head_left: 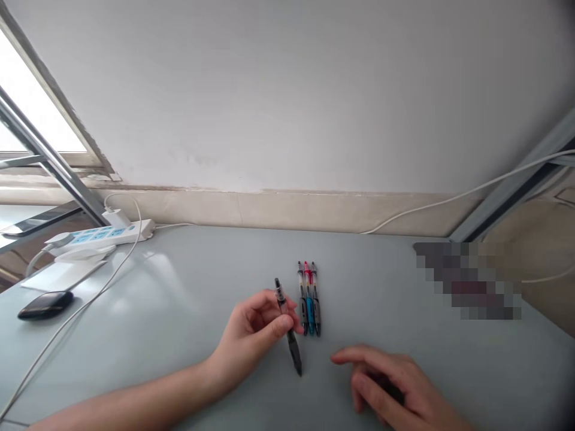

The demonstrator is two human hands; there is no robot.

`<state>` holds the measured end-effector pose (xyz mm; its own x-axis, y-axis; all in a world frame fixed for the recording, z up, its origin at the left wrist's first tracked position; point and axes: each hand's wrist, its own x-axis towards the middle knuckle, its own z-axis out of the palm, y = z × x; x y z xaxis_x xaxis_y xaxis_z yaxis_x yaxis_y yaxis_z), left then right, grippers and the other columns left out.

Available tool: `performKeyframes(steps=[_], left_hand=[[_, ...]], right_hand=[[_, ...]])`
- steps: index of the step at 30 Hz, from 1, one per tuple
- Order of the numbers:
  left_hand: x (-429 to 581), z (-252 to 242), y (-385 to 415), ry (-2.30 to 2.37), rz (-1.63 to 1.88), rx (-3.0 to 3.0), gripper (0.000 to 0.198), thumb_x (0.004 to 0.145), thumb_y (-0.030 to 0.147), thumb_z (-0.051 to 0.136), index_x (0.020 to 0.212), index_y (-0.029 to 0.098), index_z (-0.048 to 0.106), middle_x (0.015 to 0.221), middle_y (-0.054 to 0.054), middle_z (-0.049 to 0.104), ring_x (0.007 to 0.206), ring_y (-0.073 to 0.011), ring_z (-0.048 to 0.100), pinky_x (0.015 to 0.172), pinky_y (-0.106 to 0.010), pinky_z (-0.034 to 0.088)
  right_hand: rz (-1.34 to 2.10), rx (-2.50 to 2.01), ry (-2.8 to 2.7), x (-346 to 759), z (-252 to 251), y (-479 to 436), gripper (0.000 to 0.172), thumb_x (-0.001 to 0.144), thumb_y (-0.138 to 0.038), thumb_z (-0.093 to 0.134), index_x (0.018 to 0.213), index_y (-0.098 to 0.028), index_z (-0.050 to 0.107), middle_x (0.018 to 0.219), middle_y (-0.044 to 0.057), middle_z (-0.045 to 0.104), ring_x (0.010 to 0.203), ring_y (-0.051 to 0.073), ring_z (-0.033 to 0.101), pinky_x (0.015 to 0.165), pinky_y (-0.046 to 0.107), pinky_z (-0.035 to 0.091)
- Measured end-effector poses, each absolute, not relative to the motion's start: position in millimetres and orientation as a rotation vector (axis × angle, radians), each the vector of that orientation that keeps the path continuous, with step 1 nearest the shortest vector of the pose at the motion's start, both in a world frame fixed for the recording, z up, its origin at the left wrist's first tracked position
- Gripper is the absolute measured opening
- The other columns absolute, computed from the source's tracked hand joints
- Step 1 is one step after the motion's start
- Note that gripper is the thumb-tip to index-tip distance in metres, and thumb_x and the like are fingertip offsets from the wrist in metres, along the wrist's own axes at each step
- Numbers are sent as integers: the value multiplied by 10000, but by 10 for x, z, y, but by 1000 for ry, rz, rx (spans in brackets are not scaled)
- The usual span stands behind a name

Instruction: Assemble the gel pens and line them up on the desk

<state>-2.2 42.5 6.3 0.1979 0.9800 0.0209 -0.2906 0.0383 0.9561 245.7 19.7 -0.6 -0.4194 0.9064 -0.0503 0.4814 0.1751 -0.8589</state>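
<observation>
My left hand [265,326] pinches a click pen [290,338] between thumb and fingers, its dark grip end pointing down toward the table and its clear barrel with the black button slanting up. Right beside those fingers, three pens lie parallel on the table. Two are dark-gripped pens [303,314] [317,314], and between them is a teal-gripped pen [310,314] with a red clip and button. My right hand [386,383] hovers low at the front, apart from the pens. Its index finger reaches out to the left, the other fingers bend loosely, and nothing shows in it.
A white power strip [96,238] with plugs stands at the back left, above a black rounded object [45,306]. A white cable [112,278] runs down the left side of the table [202,257]. A pixelated dark patch [471,281] covers something at right.
</observation>
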Motion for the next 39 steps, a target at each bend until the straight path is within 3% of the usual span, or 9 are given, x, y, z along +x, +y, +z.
performKeyframes(steps=[3, 7, 15, 22, 28, 33, 39], left_hand=[[-14, 59, 454, 872, 1201, 1078, 370, 828, 352, 783, 1140, 211, 643, 804, 6, 673, 696, -171, 712, 721, -309, 526], [-9, 44, 473, 909, 1164, 1084, 671, 872, 302, 743, 1438, 322, 382, 823, 35, 641, 666, -163, 727, 608, -255, 504], [-3, 47, 499, 946, 1132, 1066, 427, 826, 302, 784, 1179, 251, 550, 764, 46, 634, 634, -173, 731, 602, -259, 516], [4, 38, 483, 973, 1163, 1035, 496, 847, 302, 762, 1268, 279, 501, 801, 46, 634, 655, -169, 730, 639, -277, 518], [2, 40, 489, 998, 1147, 1053, 445, 819, 309, 786, 1188, 246, 546, 759, 46, 635, 637, -186, 730, 617, -285, 518], [7, 28, 469, 978, 1164, 1053, 568, 856, 295, 752, 1340, 280, 455, 793, 46, 631, 654, -166, 722, 612, -265, 511], [10, 44, 474, 990, 1133, 1068, 425, 846, 297, 763, 1184, 254, 509, 757, 60, 612, 642, -168, 729, 612, -262, 515]], right_hand=[[1190, -1303, -1983, 2452, -4, 210, 302, 938, -384, 494, 1073, -256, 732, 642, 2, 709, 554, 178, 561, 540, 264, 422], [1205, -1312, -1981, 2439, 18, 209, 294, 936, -385, 494, 1062, -257, 727, 635, -4, 687, 570, 175, 552, 550, 260, 420], [1189, -1331, -1981, 2421, 44, 194, 285, 944, -432, 506, 1016, -269, 728, 623, -9, 680, 565, 180, 563, 553, 256, 441], [1195, -1336, -2013, 2430, 30, 212, 300, 942, -432, 494, 1010, -254, 726, 624, -2, 681, 572, 179, 576, 550, 254, 441], [1197, -1319, -2020, 2427, 56, 210, 258, 942, -384, 497, 992, -269, 722, 633, -10, 670, 599, 186, 590, 563, 255, 439], [1185, -1322, -2023, 2423, 50, 204, 261, 943, -367, 487, 988, -263, 722, 631, -5, 670, 592, 187, 580, 569, 264, 434], [1211, -1326, -2023, 2428, 46, 204, 263, 947, -368, 474, 994, -273, 715, 644, -4, 668, 609, 189, 580, 565, 265, 421]])
